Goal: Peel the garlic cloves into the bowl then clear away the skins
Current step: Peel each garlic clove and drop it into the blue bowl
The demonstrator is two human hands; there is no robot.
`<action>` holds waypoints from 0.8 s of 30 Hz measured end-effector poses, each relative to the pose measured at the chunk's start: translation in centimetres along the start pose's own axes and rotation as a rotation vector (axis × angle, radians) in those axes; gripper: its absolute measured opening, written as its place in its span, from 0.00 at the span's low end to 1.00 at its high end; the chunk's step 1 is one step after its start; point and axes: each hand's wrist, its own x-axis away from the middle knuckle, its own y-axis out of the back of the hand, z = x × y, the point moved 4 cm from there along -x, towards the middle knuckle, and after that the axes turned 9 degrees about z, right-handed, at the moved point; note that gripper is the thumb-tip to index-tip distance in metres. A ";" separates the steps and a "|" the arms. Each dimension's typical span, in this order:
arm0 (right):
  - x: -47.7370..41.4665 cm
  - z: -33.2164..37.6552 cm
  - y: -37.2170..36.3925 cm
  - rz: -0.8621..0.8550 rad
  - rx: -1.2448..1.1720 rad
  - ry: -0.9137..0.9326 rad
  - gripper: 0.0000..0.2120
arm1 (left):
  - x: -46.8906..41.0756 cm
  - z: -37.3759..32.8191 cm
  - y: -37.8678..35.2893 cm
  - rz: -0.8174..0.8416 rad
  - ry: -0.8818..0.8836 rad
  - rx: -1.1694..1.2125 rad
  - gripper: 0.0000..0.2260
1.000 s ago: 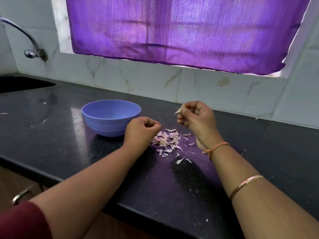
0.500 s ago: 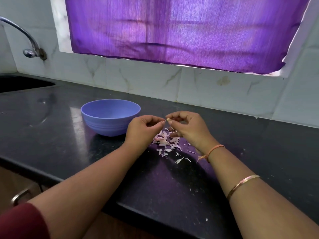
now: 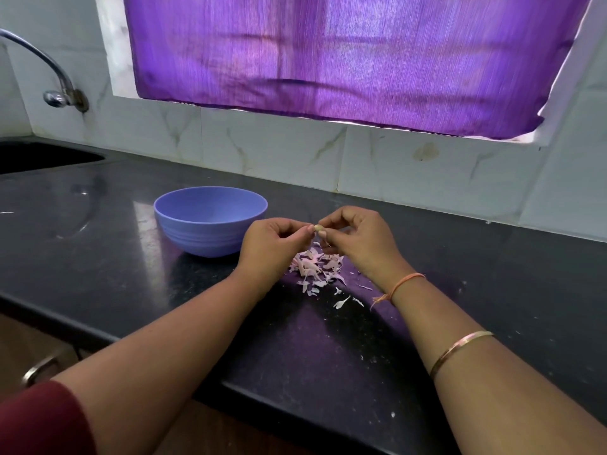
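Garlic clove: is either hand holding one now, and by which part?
Yes. A garlic clove is pinched between the fingertips of the left hand and right hand, each at one end, above the skins.

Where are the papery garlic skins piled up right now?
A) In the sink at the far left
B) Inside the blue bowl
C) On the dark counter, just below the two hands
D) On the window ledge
C: the pinkish garlic skins lie loose on the black counter, right of the blue bowl and beneath the left hand and right hand, which pinch a clove between them.
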 end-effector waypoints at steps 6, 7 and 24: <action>0.1 0.1 -0.1 0.030 0.027 -0.005 0.06 | 0.1 0.0 0.2 -0.004 0.021 -0.031 0.05; 0.1 0.1 -0.1 0.034 0.034 -0.005 0.06 | 0.1 0.0 0.2 -0.003 0.025 -0.029 0.05; 0.5 0.2 0.0 0.021 -0.388 -0.085 0.06 | -0.2 0.5 0.2 -0.038 0.084 -0.031 0.07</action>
